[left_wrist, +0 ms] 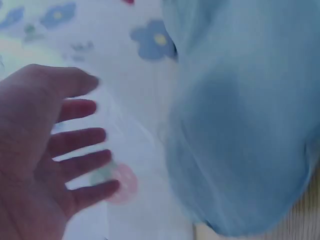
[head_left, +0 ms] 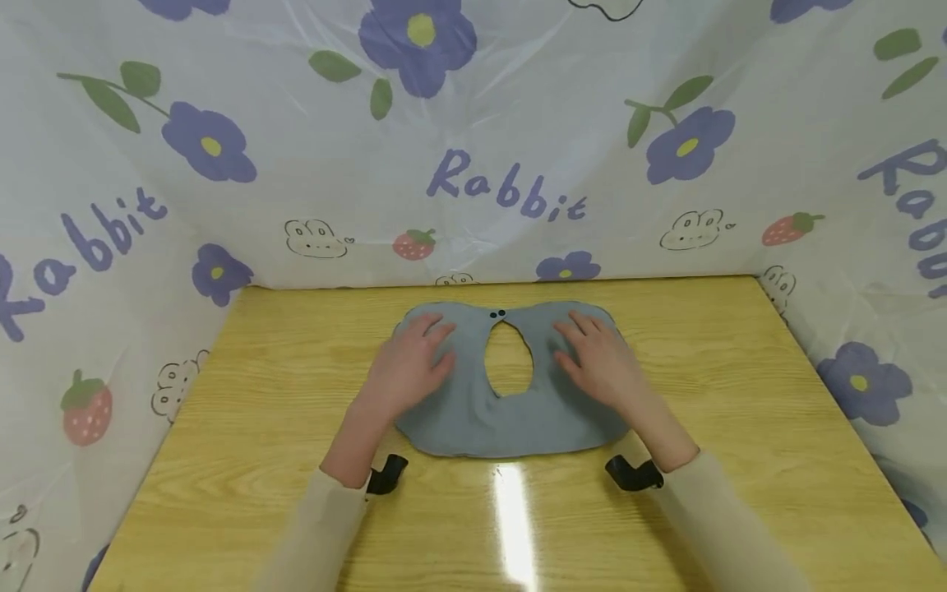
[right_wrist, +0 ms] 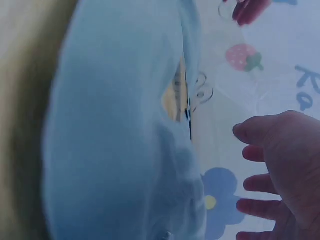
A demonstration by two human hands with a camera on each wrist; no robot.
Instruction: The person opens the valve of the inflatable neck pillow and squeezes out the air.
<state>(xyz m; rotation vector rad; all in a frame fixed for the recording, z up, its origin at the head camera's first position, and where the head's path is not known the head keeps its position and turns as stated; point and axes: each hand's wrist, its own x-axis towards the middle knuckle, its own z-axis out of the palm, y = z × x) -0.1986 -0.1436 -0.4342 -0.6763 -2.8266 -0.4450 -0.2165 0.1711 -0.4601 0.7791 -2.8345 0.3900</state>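
Note:
A grey-blue baby bib [head_left: 510,429] lies spread flat on the table, its oval neck opening in the middle. Two dark snaps [head_left: 497,314] sit together at the top of that opening. Over the bib's left side is my left hand [head_left: 405,368], fingers spread and holding nothing; the left wrist view shows it apart from the cloth. My right hand [head_left: 602,363] hovers over the right side, also with loosely spread fingers and nothing in them. In the right wrist view the bib [right_wrist: 110,130] fills the left half, beside the hand.
The wood-grain table [head_left: 281,362] meets a white printed curtain [head_left: 510,131] with flowers, strawberries and rabbits at the back and both sides. A black device [head_left: 388,475] is at the left wrist and another black device [head_left: 635,474] at the right.

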